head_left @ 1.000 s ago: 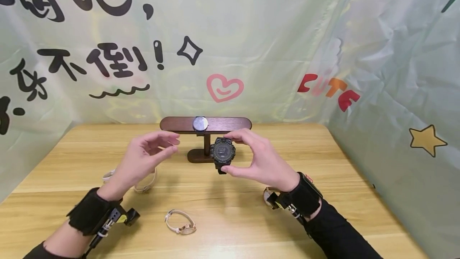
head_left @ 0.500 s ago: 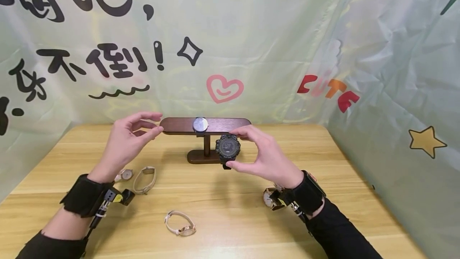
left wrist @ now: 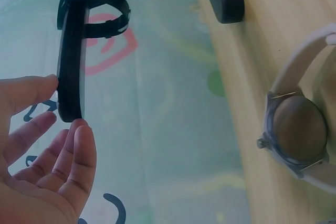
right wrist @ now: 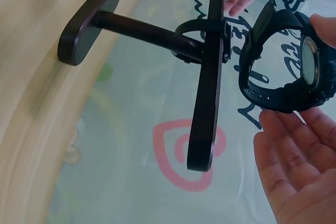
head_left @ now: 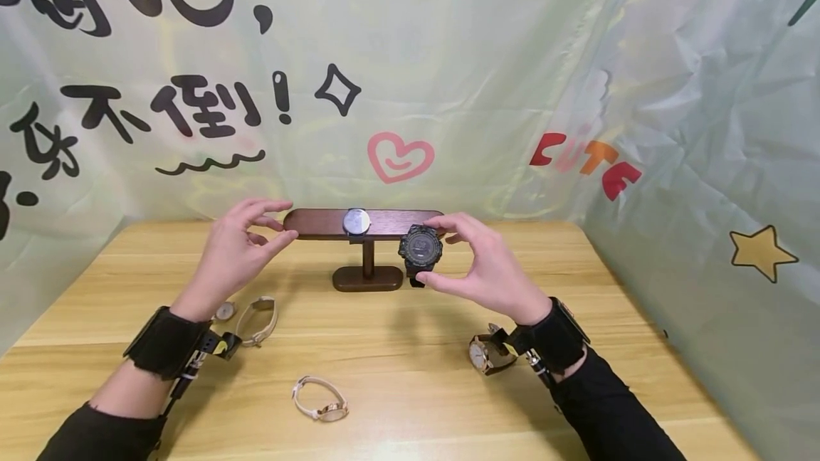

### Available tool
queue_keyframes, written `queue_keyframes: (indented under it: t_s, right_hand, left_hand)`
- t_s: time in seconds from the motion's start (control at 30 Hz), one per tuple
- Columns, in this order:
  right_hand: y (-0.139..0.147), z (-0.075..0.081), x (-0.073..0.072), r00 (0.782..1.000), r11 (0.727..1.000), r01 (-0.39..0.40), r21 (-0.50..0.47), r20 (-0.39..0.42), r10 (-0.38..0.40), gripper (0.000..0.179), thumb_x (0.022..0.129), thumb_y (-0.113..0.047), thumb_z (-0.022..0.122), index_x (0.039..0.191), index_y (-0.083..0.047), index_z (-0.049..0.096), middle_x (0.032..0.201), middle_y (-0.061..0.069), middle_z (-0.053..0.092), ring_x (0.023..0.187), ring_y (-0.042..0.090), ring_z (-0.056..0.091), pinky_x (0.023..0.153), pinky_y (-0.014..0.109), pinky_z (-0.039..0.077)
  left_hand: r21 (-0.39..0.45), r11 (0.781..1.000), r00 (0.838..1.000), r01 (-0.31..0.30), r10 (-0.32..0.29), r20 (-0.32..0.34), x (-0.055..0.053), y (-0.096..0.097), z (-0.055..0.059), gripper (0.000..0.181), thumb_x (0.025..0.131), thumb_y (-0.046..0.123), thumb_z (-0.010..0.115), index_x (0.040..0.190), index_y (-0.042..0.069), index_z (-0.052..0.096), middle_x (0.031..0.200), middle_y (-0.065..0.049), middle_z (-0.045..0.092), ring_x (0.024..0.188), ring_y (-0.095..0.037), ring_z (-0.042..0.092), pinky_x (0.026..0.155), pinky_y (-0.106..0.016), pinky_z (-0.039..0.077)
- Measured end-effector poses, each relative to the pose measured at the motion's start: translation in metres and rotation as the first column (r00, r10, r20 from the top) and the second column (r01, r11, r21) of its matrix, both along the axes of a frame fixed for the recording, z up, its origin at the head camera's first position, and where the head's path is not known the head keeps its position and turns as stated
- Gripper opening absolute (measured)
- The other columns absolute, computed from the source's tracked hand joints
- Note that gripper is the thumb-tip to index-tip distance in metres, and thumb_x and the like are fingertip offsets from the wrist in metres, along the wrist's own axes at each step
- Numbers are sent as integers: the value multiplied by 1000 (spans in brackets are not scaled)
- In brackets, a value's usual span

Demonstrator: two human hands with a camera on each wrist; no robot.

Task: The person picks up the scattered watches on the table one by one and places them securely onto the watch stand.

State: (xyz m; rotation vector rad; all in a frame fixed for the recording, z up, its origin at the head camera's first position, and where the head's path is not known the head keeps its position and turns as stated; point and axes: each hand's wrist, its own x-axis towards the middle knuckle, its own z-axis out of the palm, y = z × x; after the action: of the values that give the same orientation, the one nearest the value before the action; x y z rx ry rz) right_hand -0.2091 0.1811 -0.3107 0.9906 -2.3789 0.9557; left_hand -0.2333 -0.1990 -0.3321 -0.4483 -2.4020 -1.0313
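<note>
Pinching the black watch (head_left: 421, 247) by opposite edges, the right hand (head_left: 487, 269) keeps a partly open grip, thumb and fingers spread by the width of the watch. Seen from the head, the thumb rests at the lower edge where the strap begins and the fingertips at the upper edge; the watch sits right at the fingertips, well out from the palm, its dial facing the head camera. Its strap makes a loop behind the case, and the right wrist view shows that loop apart from the dark stand (head_left: 310, 224), just beside the right part of the bar and not around it. At the bar's other end, the left hand (head_left: 233, 255) has its grip on the stand, index finger and thumb a bar's width apart at the upper and lower edges. Between the hands, a round-dialled watch (head_left: 356, 221) is strapped around the bar. On the table (head_left: 384, 347), a pale-strapped watch (head_left: 333, 412) lies near the front, two more pale ones lie near the left wrist, and a brown watch (head_left: 477, 354) lies below the right wrist.
</note>
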Motion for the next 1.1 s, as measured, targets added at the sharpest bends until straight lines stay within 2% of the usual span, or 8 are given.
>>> queue_keyframes:
  t_s: [0.4, 0.5, 0.6, 0.67, 0.73, 0.83, 1.1]
  right_hand:
    - [10, 2, -8, 1000, 1000, 18, -23, 5, -18, 65, 80, -24, 97, 137, -13, 67, 134, 0, 73, 121, 15, 67, 97, 39, 61]
    - [12, 2, -10, 999, 999, 32, -21, 3, -32, 66, 80, -24, 97, 138, -13, 67, 134, 0, 73, 122, 16, 67, 96, 39, 61]
    - [15, 1, -12, 999, 999, 46, -16, 2, -46, 66, 80, -25, 97, 138, -13, 67, 133, 1, 73, 122, 17, 67, 95, 39, 61]
    - [16, 1, -13, 999, 998, 54, -12, 7, -54, 66, 81, -25, 97, 138, -12, 67, 133, 2, 73, 122, 18, 67, 96, 39, 61]
    - [17, 1, -14, 998, 998, 60, -13, 11, -60, 66, 81, -25, 96, 138, -11, 67, 133, 3, 73, 122, 18, 67, 97, 40, 61]
    - [19, 0, -15, 997, 998, 69, -13, 17, -69, 66, 81, -25, 96, 139, -10, 66, 133, 4, 72, 123, 20, 67, 98, 40, 61]
    - [24, 1, -18, 995, 995, 101, -1, 22, -101, 67, 82, -25, 95, 140, -9, 65, 133, 6, 72, 122, 21, 67, 99, 40, 61]
  left_hand:
    - [-19, 1000, 1000, 2, -2, 6, -1, 0, -4, 38, 97, 15, 81, 133, 5, 74, 130, -16, 73, 100, -28, 73, 71, 0, 51]
    - [-23, 1000, 1000, -1, 1, 2, -2, 0, -5, 38, 97, 15, 81, 133, 5, 75, 129, -15, 73, 98, -22, 72, 71, -1, 52]
    - [-24, 1000, 1000, 0, 0, -4, -3, 0, -6, 37, 97, 15, 81, 133, 6, 75, 129, -15, 73, 96, -9, 69, 71, -1, 52]
    - [-25, 1000, 1000, -2, 2, -6, -3, 0, -6, 37, 97, 15, 82, 133, 6, 75, 129, -14, 74, 96, -8, 68, 71, -1, 52]
    - [-17, 1000, 1000, 3, -4, -8, -2, 0, -5, 37, 97, 15, 82, 133, 6, 75, 129, -16, 74, 97, -12, 70, 71, -1, 51]
    - [-9, 1000, 1000, 7, -7, -7, -1, 1, -4, 37, 97, 14, 82, 132, 5, 75, 129, -17, 74, 99, -28, 74, 71, 0, 50]
    - [-3, 1000, 1000, 8, -8, -2, 0, 1, -3, 38, 97, 15, 82, 133, 5, 75, 129, -18, 73, 100, -32, 75, 72, 1, 49]
